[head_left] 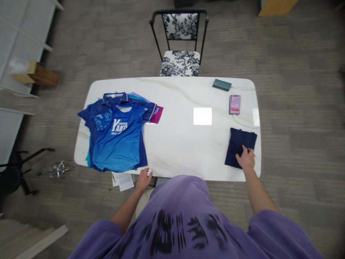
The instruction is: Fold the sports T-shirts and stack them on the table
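My right hand rests on a folded navy garment near the right end of the table, thumb and forefinger apart, the other fingers bent. The garment lies as a neat, roughly square bundle. At the table's front edge, my left hand has its fingers apart and nothing in it. It is just below the right corner of a pile of shirts spread flat. On top of that pile lies a blue shirt with white lettering. A navy polo shirt shows beneath it, and a pink and dark sleeve sticks out on the right.
On the white table, a phone-like device with a pink screen and a dark green flat case lie at the right, with cables. A patterned chair stands at the far side. Papers show below the front edge.
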Demonstrator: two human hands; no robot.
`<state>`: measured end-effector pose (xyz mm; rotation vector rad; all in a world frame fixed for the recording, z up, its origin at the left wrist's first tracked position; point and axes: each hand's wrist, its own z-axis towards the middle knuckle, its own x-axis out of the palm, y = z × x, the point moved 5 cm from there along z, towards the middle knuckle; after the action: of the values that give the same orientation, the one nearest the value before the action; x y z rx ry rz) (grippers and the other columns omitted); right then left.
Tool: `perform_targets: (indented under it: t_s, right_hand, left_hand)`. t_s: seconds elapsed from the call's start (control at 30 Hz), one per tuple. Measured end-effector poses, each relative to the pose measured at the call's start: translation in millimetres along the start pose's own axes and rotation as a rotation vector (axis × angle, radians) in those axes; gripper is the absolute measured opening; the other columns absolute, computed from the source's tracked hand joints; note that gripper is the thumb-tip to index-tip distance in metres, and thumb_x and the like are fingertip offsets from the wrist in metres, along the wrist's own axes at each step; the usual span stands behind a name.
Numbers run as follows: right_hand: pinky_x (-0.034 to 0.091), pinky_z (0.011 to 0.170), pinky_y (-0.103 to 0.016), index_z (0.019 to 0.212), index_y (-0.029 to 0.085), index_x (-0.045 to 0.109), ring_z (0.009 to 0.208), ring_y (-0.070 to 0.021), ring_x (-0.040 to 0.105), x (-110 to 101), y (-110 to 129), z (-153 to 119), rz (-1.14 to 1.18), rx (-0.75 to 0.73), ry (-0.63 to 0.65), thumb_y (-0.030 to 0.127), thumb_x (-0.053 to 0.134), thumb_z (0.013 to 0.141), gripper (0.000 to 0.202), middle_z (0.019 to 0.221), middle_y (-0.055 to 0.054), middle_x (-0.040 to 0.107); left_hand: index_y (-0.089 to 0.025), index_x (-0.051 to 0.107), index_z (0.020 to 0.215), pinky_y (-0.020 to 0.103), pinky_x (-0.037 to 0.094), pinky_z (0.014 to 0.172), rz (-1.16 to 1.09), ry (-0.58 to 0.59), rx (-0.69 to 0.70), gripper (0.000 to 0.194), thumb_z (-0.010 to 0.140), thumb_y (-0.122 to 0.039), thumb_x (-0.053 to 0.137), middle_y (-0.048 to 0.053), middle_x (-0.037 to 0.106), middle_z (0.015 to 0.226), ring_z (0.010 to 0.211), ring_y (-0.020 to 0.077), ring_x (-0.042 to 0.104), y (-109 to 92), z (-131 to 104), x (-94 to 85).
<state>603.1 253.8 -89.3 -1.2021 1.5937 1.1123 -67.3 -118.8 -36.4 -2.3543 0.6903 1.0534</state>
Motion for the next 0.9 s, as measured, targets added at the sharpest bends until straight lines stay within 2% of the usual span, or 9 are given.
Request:
perform_targets:
  t_s: [0.1, 0.2, 0.33, 0.4, 0.47, 0.6, 0.7, 0.8, 0.9]
  right_hand:
    - [0.067, 0.098, -0.072, 0.159, 0.036, 0.06, 0.118, -0.0485, 0.077, 6, 56, -25, 0.065, -0.031, 0.021, 0.052, 0.069, 0.087, 0.074, 0.152, -0.023, 0.057]
    - [0.071, 0.09, -0.065, 0.15, 0.043, 0.065, 0.104, -0.0406, 0.082, 23, 147, -80, 0.156, -0.125, 0.125, 0.05, 0.068, 0.087, 0.063, 0.138, -0.017, 0.066]
    - [0.072, 0.081, -0.059, 0.151, 0.047, 0.061, 0.089, -0.0326, 0.083, 65, 302, -158, 0.251, -0.292, 0.281, 0.05, 0.063, 0.09, 0.061, 0.126, -0.009, 0.072]
    - [0.072, 0.082, -0.056, 0.151, 0.044, 0.061, 0.085, -0.0299, 0.082, 85, 389, -181, 0.274, -0.385, 0.349, 0.049, 0.063, 0.093, 0.059, 0.121, -0.008, 0.073]
    - [0.071, 0.086, -0.053, 0.149, 0.038, 0.063, 0.084, -0.0273, 0.08, 103, 482, -187, 0.285, -0.492, 0.411, 0.047, 0.063, 0.097, 0.053, 0.119, -0.008, 0.075]
    - [0.066, 0.098, -0.052, 0.144, 0.028, 0.066, 0.088, -0.026, 0.076, 130, 675, -151, 0.288, -0.657, 0.43, 0.047, 0.061, 0.103, 0.046, 0.12, -0.009, 0.075]
    - [0.061, 0.109, -0.054, 0.147, 0.022, 0.064, 0.11, -0.0313, 0.072, 144, 798, -100, 0.335, -0.675, 0.305, 0.048, 0.06, 0.103, 0.051, 0.129, -0.014, 0.072]
    - [0.054, 0.121, -0.057, 0.15, 0.019, 0.061, 0.128, -0.0339, 0.064, 155, 873, -53, 0.375, -0.559, 0.172, 0.046, 0.065, 0.1, 0.057, 0.134, -0.017, 0.069]
    - [0.051, 0.123, -0.057, 0.132, 0.018, 0.069, 0.128, -0.0339, 0.062, 164, 900, -23, 0.331, -0.404, 0.123, 0.04, 0.074, 0.093, 0.045, 0.129, -0.016, 0.07]
  left_hand:
    - [-0.026, 0.059, 0.129, 0.041, 0.06, 0.1, -0.107, -0.094, -0.027, 0.03, 0.105, -0.041, 0.05, 0.01, 0.07, 0.127, 0.105, 0.0263, 0.074, 51, 16, -26.8]
    - [-0.026, 0.057, 0.131, 0.042, 0.058, 0.104, -0.163, -0.189, -0.016, 0.033, 0.106, -0.045, 0.051, 0.012, 0.066, 0.131, 0.116, 0.029, 0.071, 102, 43, -54.1]
    - [-0.025, 0.059, 0.13, 0.049, 0.054, 0.109, -0.184, -0.209, 0.061, 0.043, 0.099, -0.053, 0.066, 0.015, 0.063, 0.132, 0.125, 0.0359, 0.065, 153, 83, -74.6]
    - [-0.026, 0.061, 0.131, 0.053, 0.051, 0.11, -0.19, -0.187, 0.114, 0.046, 0.095, -0.054, 0.073, 0.016, 0.064, 0.132, 0.128, 0.0399, 0.062, 170, 96, -77.1]
    - [-0.028, 0.064, 0.133, 0.057, 0.048, 0.111, -0.205, -0.166, 0.156, 0.044, 0.096, -0.052, 0.073, 0.018, 0.064, 0.135, 0.13, 0.0427, 0.06, 183, 104, -78.1]
    - [-0.034, 0.067, 0.138, 0.063, 0.045, 0.109, -0.236, -0.128, 0.249, 0.039, 0.103, -0.049, 0.065, 0.02, 0.065, 0.141, 0.133, 0.0453, 0.058, 200, 114, -83.8]
    - [-0.035, 0.069, 0.136, 0.063, 0.044, 0.109, -0.259, -0.103, 0.307, 0.032, 0.106, -0.04, 0.06, 0.018, 0.068, 0.139, 0.133, 0.0434, 0.059, 209, 126, -91.0]
    - [-0.033, 0.071, 0.13, 0.061, 0.046, 0.107, -0.286, -0.075, 0.351, 0.027, 0.107, -0.031, 0.056, 0.016, 0.072, 0.133, 0.127, 0.0396, 0.062, 215, 138, -97.9]
    - [-0.031, 0.07, 0.126, 0.059, 0.048, 0.107, -0.309, -0.042, 0.405, 0.024, 0.111, -0.033, 0.051, 0.014, 0.073, 0.128, 0.122, 0.0371, 0.065, 218, 143, -104.0]
